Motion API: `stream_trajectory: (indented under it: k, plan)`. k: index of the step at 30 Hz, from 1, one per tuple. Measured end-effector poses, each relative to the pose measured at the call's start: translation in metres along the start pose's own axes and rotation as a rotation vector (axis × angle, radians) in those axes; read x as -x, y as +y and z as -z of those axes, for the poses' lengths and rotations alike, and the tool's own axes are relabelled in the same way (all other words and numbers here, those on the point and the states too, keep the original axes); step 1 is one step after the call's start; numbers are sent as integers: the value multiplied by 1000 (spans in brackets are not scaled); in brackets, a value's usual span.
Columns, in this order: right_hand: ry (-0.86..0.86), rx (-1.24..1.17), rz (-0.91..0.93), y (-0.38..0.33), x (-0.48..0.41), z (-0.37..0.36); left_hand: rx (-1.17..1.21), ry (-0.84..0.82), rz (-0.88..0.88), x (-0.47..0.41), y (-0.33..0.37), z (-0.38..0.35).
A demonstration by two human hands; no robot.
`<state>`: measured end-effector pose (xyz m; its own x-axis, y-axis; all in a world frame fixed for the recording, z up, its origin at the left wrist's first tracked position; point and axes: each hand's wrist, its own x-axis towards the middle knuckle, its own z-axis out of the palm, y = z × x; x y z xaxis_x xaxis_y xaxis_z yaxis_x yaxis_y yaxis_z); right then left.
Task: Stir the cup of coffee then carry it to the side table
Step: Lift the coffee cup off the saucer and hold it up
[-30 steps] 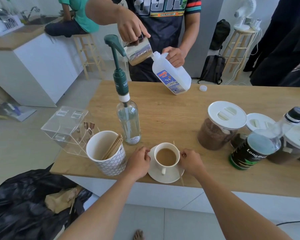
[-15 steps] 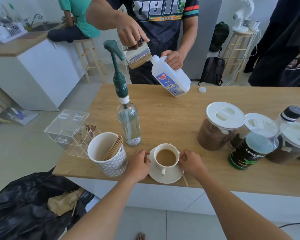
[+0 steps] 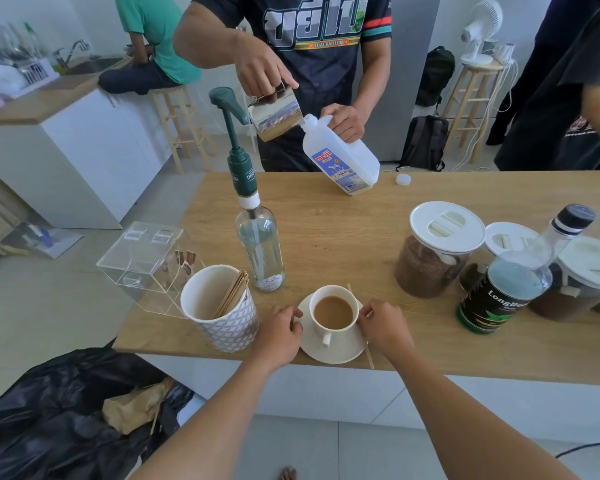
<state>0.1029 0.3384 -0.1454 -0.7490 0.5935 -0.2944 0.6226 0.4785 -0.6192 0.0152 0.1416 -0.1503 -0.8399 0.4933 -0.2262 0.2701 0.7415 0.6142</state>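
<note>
Nearest the camera, the person's two forearms reach over the counter edge to the saucer (image 3: 329, 351), which sits close to the front rim of the wooden counter (image 3: 326, 233). The left hand (image 3: 279, 332) pinches the saucer's left rim and the right hand (image 3: 385, 327) grips its right rim, fingers curled under the edge as far as can be seen. The cup of coffee (image 3: 333, 313) stands on the saucer, its handle toward the person, filled fairly high with milky coffee. A wooden stir stick (image 3: 369, 351) lies on the counter along the saucer's right side, partly under the right hand. Stirring looks done, so the step is likely the lift: both hands should rise together, keeping the saucer level and moving slowly. Just left stands a patterned cup of sticks (image 3: 222, 310), and behind it a pump bottle (image 3: 260, 251); the lift should go straight up and back, away from both.
</note>
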Motion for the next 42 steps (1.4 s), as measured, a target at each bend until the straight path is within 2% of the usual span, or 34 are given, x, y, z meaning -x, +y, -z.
stream_trajectory:
  k: [5, 12, 15, 20, 25, 31, 42]
  plan:
    - [-35, -33, -26, 1, 2, 3, 5, -20, 9, 4, -1, 1]
    - [-29, -412, -136, 6, 3, 18, 12, -15, 25, 7, 5, 8]
    - [-12, -334, -51, 8, 5, 27, 11, -15, 1, 5, 9, 14]
    - [-182, -40, 147, 12, 9, 34, 69, -90, -28, 1, 20, 19]
    - [-230, 88, 219, 15, 9, 26, 131, -118, -40, 0, 25, 11]
    - [-258, 58, 258, 14, 8, 11, 174, -116, -75, 2, 30, 10]
    - [-190, -50, 325, -9, 13, -1, 200, -127, -64, 1, 30, 10]
